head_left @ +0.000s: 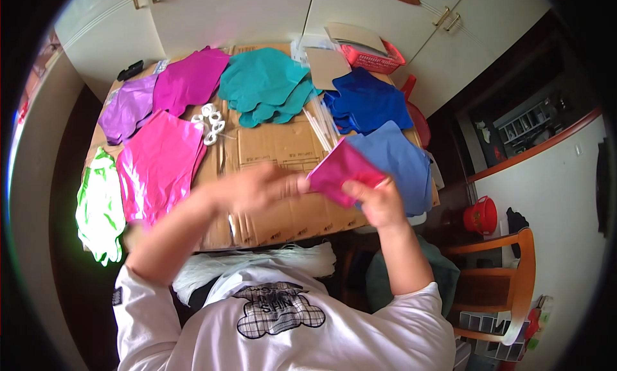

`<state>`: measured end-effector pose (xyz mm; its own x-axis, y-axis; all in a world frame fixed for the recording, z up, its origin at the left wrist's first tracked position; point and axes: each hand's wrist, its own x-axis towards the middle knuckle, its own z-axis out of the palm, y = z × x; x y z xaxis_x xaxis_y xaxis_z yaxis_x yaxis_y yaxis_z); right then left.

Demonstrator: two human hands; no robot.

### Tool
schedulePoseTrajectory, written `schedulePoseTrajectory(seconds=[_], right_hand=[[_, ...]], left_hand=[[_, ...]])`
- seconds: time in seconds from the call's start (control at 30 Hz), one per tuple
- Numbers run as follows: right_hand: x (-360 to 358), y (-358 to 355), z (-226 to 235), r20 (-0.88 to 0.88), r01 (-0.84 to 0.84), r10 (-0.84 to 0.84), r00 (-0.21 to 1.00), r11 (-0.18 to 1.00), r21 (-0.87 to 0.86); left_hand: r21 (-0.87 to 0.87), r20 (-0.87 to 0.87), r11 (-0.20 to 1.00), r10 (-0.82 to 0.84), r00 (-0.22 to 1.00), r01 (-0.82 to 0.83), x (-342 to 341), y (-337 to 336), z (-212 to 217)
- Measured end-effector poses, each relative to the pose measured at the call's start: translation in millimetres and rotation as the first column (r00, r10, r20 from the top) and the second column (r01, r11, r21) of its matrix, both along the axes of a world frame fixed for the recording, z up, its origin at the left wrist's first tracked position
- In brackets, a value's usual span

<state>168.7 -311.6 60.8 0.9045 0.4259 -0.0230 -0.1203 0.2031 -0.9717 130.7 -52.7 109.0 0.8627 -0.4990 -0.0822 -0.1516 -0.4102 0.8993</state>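
Note:
A folded pink sheet (pixel 340 172), shiny like film or foil, is raised above the front right of the cardboard-topped table. My right hand (pixel 384 203) grips its right side, thumb laid across the front. From the left, my left hand (pixel 257 188) reaches to the sheet's left edge; it is blurred, and whether its fingertips pinch the edge cannot be made out. Left of my hands lies a stack of glossy pink sheets (pixel 160 162) with wavy edges. Light blue sheets (pixel 405 168) lie behind my right hand.
Around the cardboard (pixel 257 146) lie teal sheets (pixel 263 82), dark blue sheets (pixel 369 101), magenta sheets (pixel 189 82), purple sheets (pixel 128 107) and bright green sheets (pixel 101 204). White loops (pixel 211 123), thin white sticks (pixel 319 127) and a red basket (pixel 373 57) are there too. White strands (pixel 283 262) hang over my lap.

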Motion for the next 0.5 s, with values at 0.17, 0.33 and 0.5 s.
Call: schedulePoseTrajectory(seconds=[0.17, 0.33, 0.5], right_hand=[[66, -27, 5, -0.032, 0.198, -0.196, 0.98, 0.973, 0.121], [76, -55, -1, -0.046, 0.24, -0.237, 0.971, 0.967, 0.087], [66, -62, 9, -0.094, 0.327, -0.315, 0.944, 0.929, 0.175]], left_hand=[[0.275, 0.797, 0.884, 0.009, 0.603, -0.377, 186, 17, -52], [0.653, 0.699, 0.641, -0.305, 0.647, -0.404, 277, -11, -94], [0.734, 0.548, 0.588, -0.218, 0.808, -0.34, 295, -22, -74]])
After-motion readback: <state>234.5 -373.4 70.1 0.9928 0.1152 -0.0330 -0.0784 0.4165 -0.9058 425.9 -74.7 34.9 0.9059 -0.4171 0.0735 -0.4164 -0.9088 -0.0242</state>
